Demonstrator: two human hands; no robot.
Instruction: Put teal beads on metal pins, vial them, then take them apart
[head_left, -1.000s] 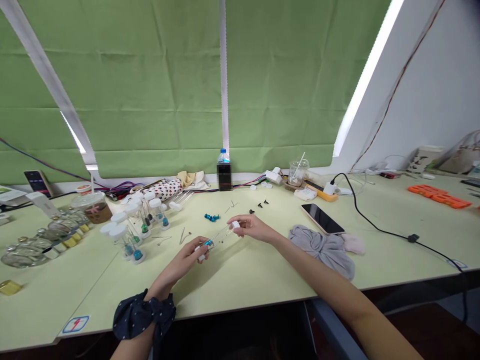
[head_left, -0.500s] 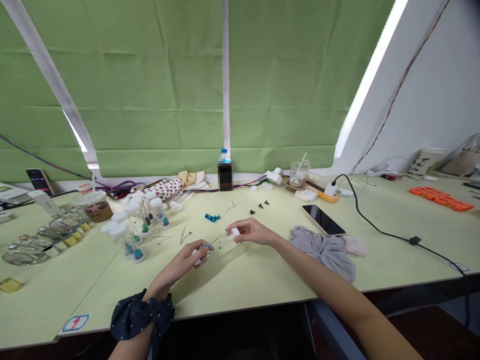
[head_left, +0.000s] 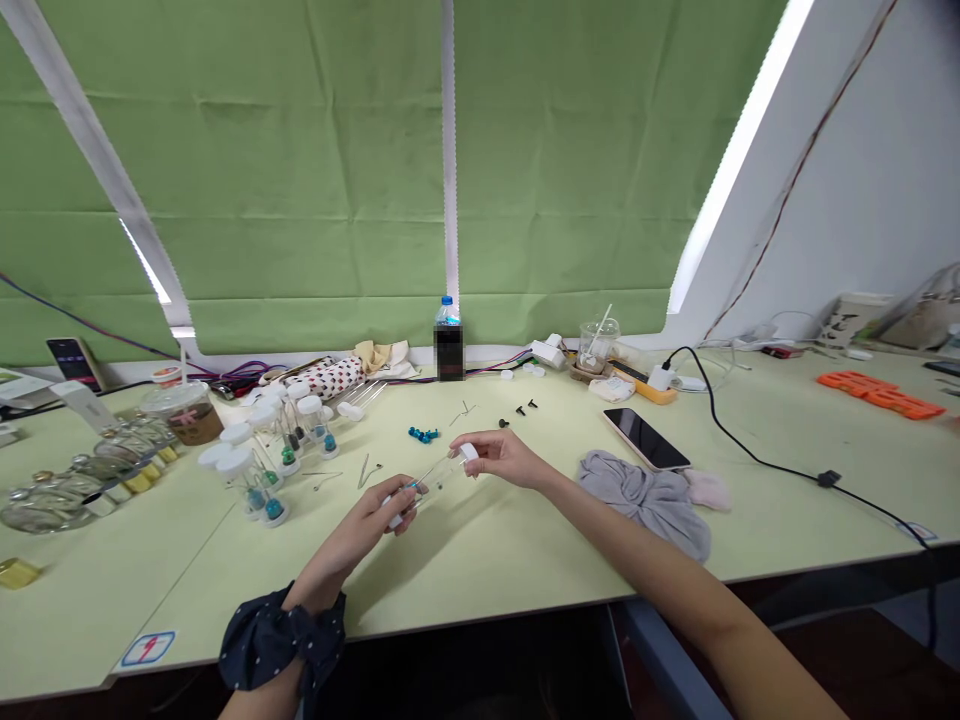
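A clear plastic tube (head_left: 433, 476) lies slanted between my two hands, just above the pale green table (head_left: 487, 550). My left hand (head_left: 371, 520) is closed round its lower end, where a small teal piece shows inside. My right hand (head_left: 504, 456) pinches the upper end at the white cap (head_left: 469, 451). A dark dotted scrunchie (head_left: 277, 640) sits on my left wrist.
Several capped tubes with teal pieces (head_left: 259, 465) stand to the left, beside glass bottles (head_left: 90, 480). Loose teal pins (head_left: 424, 434), wires and black bits lie beyond my hands. A phone (head_left: 645, 437), grey cloth (head_left: 649, 497) and black cable (head_left: 787, 465) are on the right.
Both hands stay on the tube and have shifted only slightly. The view has drifted a little.
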